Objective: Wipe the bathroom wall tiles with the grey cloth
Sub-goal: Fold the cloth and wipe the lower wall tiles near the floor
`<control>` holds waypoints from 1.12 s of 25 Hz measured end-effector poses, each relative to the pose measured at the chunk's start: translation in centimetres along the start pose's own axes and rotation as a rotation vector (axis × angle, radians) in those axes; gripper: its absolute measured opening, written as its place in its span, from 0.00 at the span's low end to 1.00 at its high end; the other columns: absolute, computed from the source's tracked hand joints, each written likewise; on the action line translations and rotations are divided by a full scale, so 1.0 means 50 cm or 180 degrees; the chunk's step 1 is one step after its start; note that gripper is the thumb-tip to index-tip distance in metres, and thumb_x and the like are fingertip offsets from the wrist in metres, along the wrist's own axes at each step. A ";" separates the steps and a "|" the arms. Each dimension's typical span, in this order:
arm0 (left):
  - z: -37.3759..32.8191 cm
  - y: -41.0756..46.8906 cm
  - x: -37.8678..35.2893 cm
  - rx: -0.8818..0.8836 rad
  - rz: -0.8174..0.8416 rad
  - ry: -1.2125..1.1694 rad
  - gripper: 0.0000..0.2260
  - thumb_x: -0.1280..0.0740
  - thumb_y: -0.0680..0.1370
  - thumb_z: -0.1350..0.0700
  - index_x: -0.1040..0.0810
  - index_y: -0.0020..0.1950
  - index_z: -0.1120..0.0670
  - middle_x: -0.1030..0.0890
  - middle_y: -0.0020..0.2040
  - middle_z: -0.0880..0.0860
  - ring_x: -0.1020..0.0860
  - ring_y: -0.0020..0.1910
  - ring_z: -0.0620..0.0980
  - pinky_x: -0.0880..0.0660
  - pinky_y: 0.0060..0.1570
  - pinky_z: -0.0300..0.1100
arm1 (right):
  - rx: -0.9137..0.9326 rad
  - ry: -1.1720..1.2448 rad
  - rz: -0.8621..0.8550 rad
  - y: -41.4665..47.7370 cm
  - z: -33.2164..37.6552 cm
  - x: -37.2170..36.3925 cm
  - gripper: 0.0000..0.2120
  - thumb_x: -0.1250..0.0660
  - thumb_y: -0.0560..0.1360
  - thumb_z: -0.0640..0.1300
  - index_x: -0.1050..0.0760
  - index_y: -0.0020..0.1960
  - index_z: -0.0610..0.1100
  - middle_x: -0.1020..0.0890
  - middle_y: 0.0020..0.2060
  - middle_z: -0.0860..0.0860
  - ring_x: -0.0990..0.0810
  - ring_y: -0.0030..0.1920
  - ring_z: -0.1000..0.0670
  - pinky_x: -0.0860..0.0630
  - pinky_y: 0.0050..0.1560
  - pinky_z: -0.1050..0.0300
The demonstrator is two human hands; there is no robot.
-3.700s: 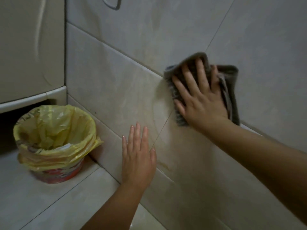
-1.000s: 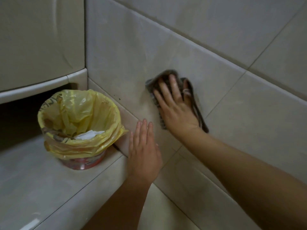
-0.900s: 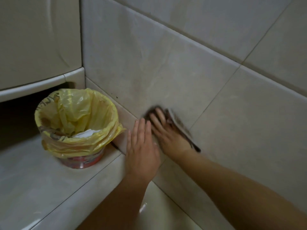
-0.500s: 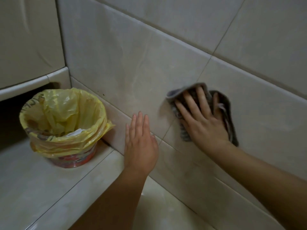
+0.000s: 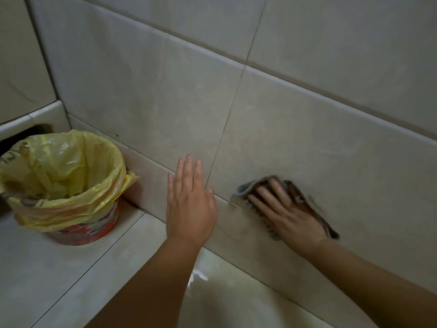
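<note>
The beige wall tiles fill most of the view. My right hand lies flat, fingers spread and straight, pressing the grey cloth against a low tile just right of a vertical grout line. The cloth is blurred and bunched; most of it is hidden under the hand. My left hand rests flat on the wall with straight fingers, over the low skirting tile, to the left of the cloth, holding nothing.
A small bin lined with a yellow plastic bag stands on the tiled ledge at the left, close to the wall corner. A white fixture edge runs above the bin.
My right hand has slid the cloth down and slightly right along the tile since half a second ago. The left hand stays flat on the wall; the view has shifted.
</note>
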State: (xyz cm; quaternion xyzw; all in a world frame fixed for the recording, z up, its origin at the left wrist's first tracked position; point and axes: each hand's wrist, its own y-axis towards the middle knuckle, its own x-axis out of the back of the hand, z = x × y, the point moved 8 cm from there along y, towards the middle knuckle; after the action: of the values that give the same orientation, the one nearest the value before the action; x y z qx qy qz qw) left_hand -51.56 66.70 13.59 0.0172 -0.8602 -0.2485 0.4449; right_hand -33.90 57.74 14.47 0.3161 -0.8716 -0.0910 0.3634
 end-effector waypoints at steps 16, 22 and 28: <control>-0.083 -0.035 -0.003 -0.0192 0.0099 -0.0074 0.28 0.42 0.82 0.54 0.46 0.80 0.56 0.46 0.81 0.57 0.51 0.81 0.53 0.54 0.78 0.53 | -0.0154 0.0012 0.0028 -0.133 -0.074 0.027 0.30 0.45 0.74 0.42 0.42 0.76 0.46 0.40 0.74 0.48 0.58 0.78 0.43 0.64 0.76 0.44; -0.100 -0.037 -0.012 -0.0426 0.0094 -0.0067 0.28 0.47 0.80 0.50 0.44 0.80 0.56 0.46 0.81 0.56 0.51 0.80 0.52 0.54 0.78 0.52 | -0.0904 0.0027 -0.0408 0.011 -0.093 0.044 0.25 0.41 0.79 0.46 0.37 0.75 0.46 0.41 0.75 0.46 0.59 0.77 0.39 0.64 0.74 0.36; -0.127 -0.057 -0.049 -0.0457 0.0176 -0.0043 0.28 0.47 0.79 0.50 0.43 0.79 0.57 0.43 0.80 0.58 0.49 0.80 0.54 0.50 0.78 0.54 | -0.0512 -0.0144 0.0133 -0.203 -0.055 -0.023 0.30 0.42 0.75 0.44 0.42 0.76 0.47 0.37 0.73 0.48 0.58 0.78 0.42 0.61 0.76 0.41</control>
State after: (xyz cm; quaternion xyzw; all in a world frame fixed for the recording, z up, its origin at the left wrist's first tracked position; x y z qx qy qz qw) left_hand -45.74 62.17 13.53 -0.0401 -0.8433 -0.2973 0.4459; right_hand -26.46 50.66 11.85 0.2655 -0.8759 -0.1603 0.3697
